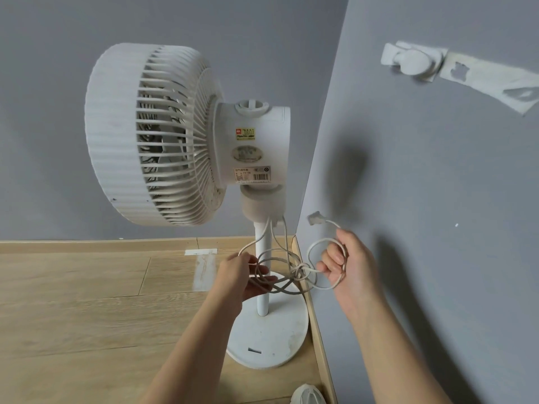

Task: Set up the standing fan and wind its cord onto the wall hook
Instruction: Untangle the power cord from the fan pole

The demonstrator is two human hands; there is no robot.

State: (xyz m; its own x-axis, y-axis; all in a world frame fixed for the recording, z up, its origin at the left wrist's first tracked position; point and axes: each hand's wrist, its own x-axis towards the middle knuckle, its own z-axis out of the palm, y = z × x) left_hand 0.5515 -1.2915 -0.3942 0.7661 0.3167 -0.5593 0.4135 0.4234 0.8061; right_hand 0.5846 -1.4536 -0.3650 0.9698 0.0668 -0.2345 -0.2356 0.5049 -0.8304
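A white standing fan [163, 135] stands upright on its round base [271, 342] in the room's corner. Its white cord [287, 275] hangs from under the motor housing in tangled loops around the pole. My left hand [243, 279] holds several cord loops left of the pole. My right hand [347, 266] grips a coil of cord near the plug [315, 218], which sticks up to the left of the hand. A white wall hook [412, 62] sits high on the right wall, with nothing on it.
Grey walls meet in a corner right behind the fan. The wooden floor [87, 301] spreads to the left, with a tape mark [204, 266] near the skirting. A white ribbed object [307, 395] lies at the bottom edge by the right wall.
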